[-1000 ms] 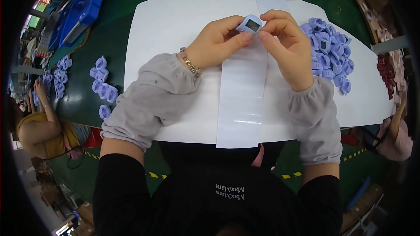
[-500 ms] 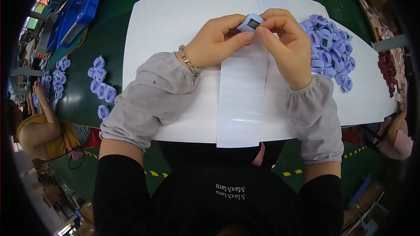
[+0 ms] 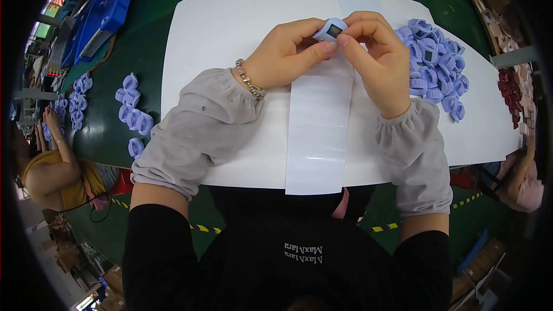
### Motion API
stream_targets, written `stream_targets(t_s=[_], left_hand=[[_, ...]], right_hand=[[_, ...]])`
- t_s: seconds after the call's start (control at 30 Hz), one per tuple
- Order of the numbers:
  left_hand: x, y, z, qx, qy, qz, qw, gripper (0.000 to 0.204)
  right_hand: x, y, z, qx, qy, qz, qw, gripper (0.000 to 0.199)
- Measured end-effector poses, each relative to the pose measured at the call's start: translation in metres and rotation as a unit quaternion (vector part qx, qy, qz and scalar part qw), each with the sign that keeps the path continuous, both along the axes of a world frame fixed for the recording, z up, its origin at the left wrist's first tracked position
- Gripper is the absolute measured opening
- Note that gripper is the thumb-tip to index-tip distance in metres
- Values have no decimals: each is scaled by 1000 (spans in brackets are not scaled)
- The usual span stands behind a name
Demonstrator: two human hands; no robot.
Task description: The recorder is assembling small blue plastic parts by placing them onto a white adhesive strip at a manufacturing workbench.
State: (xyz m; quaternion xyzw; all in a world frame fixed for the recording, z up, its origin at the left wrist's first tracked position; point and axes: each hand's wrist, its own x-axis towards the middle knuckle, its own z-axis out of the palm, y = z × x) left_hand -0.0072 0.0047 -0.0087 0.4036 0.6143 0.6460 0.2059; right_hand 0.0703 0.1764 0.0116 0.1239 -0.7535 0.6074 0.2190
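Note:
Between both hands, above the far part of the white board, is a small lavender digital watch (image 3: 333, 29) with a dark square screen. My left hand (image 3: 286, 50) pinches it from the left, thumb and fingers closed on its body. The fingertips of my right hand (image 3: 378, 60) are closed at its right edge, the thumb near the lower corner of the screen. Under the hands lies a long, glossy whitish strip (image 3: 318, 132) of sheet, partly hidden by them. Beside my right hand is a heap of similar lavender watches (image 3: 442, 69).
The white board (image 3: 230, 29) lies on a green table (image 3: 103, 132). Several lavender pieces (image 3: 131, 101) stand in a row left of the board. Blue trays (image 3: 109, 14) are at the far left, dark red pieces (image 3: 510, 95) at the far right. Other people sit on both sides.

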Motion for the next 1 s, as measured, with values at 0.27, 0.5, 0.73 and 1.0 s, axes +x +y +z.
stream_targets(t_s=[0.27, 0.5, 0.73, 1.0], left_hand=[[-1, 0, 0, -8, 2, -3, 1000, 28], [1, -1, 1, -37, 19, -15, 999, 29], [5, 5, 4, -36, 27, -29, 999, 29], [11, -38, 44, -66, 237, 88, 965, 31]], right_hand=[[0, -2, -1, -2, 9, -9, 1000, 10], [4, -4, 8, 42, -104, -41, 993, 22], [7, -3, 19, -62, -102, 10, 993, 27], [23, 49, 22, 217, -22, -218, 951, 23]])
